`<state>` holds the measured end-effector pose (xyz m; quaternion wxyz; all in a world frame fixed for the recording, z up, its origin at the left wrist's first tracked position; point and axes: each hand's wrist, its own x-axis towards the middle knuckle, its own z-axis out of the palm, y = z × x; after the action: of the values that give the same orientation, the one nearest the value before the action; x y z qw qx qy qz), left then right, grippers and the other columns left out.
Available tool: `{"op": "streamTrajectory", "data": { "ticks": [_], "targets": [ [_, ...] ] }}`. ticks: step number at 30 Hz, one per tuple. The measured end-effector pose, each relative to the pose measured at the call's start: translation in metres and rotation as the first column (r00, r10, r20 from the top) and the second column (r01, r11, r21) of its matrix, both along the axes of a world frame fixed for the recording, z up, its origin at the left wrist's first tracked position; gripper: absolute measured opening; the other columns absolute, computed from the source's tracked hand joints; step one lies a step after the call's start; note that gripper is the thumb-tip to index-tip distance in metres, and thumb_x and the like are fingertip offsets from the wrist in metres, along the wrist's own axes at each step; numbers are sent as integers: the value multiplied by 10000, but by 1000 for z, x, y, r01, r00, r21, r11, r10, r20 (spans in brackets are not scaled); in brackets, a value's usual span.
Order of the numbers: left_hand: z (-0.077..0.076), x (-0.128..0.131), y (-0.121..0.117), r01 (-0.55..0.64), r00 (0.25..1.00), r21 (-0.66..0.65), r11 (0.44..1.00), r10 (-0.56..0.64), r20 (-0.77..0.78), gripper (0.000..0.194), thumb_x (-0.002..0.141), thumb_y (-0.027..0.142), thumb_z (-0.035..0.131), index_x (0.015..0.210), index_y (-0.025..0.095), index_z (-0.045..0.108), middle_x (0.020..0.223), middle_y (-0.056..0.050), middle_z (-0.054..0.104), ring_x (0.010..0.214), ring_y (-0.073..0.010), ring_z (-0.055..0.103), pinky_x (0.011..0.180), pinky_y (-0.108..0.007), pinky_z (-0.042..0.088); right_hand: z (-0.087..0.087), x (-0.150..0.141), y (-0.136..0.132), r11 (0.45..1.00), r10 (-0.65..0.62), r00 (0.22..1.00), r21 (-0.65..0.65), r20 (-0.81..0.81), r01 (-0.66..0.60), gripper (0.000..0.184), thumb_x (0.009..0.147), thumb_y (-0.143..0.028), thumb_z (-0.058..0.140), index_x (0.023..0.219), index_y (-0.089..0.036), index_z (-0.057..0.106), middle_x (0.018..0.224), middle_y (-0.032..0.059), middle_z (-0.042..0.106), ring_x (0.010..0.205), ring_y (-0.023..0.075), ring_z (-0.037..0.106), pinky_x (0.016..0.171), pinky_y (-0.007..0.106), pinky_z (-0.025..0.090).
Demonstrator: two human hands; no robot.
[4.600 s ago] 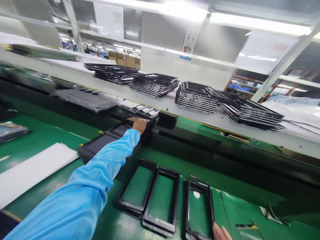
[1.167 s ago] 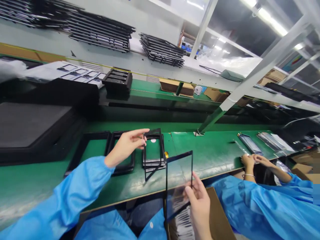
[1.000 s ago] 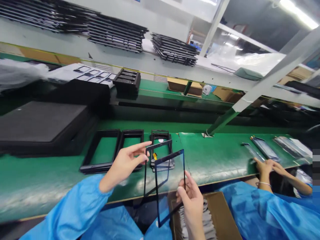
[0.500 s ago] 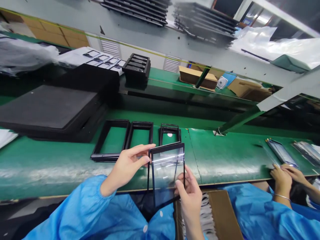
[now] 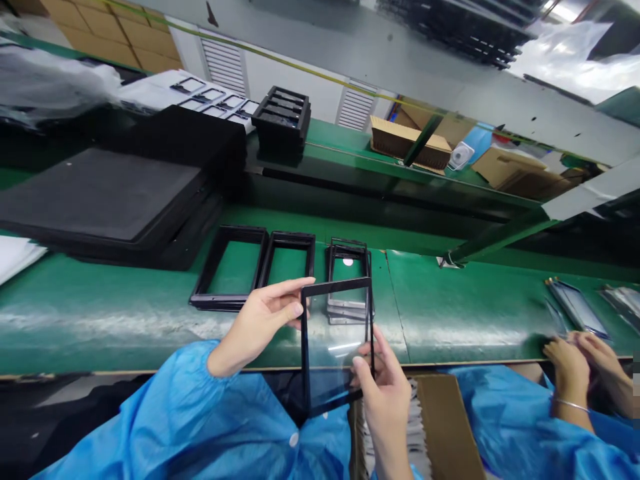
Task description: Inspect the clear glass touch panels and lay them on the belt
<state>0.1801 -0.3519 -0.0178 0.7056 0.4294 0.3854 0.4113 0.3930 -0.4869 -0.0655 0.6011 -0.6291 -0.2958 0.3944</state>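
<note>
A clear glass panel with a black border point(image 5: 327, 373) is held up in front of me, tilted, over the table's front edge. My left hand point(image 5: 260, 323) pinches its upper left edge between thumb and fingers. On the lower right edge, my right hand point(image 5: 384, 380) has its thumb on the front face and its fingers behind, showing through the glass. Black rectangular frames point(image 5: 206, 280) lie stacked on the green table beyond. A second stack of frames point(image 5: 312, 250) adjoins it, and a third stack of frames point(image 5: 367, 257) is partly covered by the panel.
Black foam sheets point(image 5: 115, 193) are piled on the left of the green table point(image 5: 450, 313). A black tray stack point(image 5: 283, 120) stands on the shelf behind. Below the table edge is a cardboard box point(image 5: 440, 427). A co-worker's hands point(image 5: 575, 357) work at the right.
A second black edge that stood apart behind the panel's left side now lines up with it. Both hands keep their grip. The whole view has shifted slightly.
</note>
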Motion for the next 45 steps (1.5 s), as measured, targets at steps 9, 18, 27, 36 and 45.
{"op": "streamTrajectory", "data": {
  "ticks": [9, 18, 27, 36, 45],
  "targets": [
    [-3, 2, 1, 5, 999, 13, 1000, -6, 33, 508, 853, 349, 884, 1345, 290, 773, 1030, -78, 801, 890, -199, 764, 656, -216, 642, 7, 2, 0, 1000, 0, 999, -29, 40, 2, 674, 890, -443, 824, 1508, -250, 633, 968, 40, 700, 690, 146, 628, 557, 245, 554],
    [-4, 4, -1, -13, 999, 13, 1000, 14, -33, 585, 853, 383, 869, 1404, 248, 731, 1121, -124, 815, 1010, -279, 786, 635, -238, 650, 12, 0, 2, 1000, -3, 999, -26, 34, 4, 618, 891, -414, 824, 1461, -234, 667, 953, 37, 690, 695, 143, 623, 569, 239, 563],
    [6, 6, -2, -56, 992, 28, 998, 58, -109, 574, 833, 423, 880, 1358, 222, 762, 1022, -120, 840, 1009, -316, 817, 624, -239, 658, 2, 6, -5, 999, 45, 951, -10, 307, -44, 552, 961, -390, 739, 1487, -251, 649, 1080, 85, 726, 866, 209, 702, 765, 353, 628],
    [26, -4, -17, 24, 959, 136, 990, 16, -283, 455, 816, 439, 857, 1220, 231, 841, 847, -102, 847, 781, -294, 825, 633, -322, 691, 69, 33, 49, 982, 121, 965, 115, 231, -151, 398, 985, -391, 665, 1338, -225, 744, 1024, 97, 835, 913, 247, 801, 882, 425, 649],
    [23, -16, -20, 43, 945, 177, 983, 18, -328, 386, 796, 465, 881, 1153, 322, 864, 813, -77, 845, 698, -262, 808, 670, -309, 694, 79, 19, 53, 974, 173, 983, 136, 62, -180, 283, 913, -448, 766, 1029, -192, 796, 706, 44, 820, 648, 244, 817, 672, 353, 674]
  ]
}}
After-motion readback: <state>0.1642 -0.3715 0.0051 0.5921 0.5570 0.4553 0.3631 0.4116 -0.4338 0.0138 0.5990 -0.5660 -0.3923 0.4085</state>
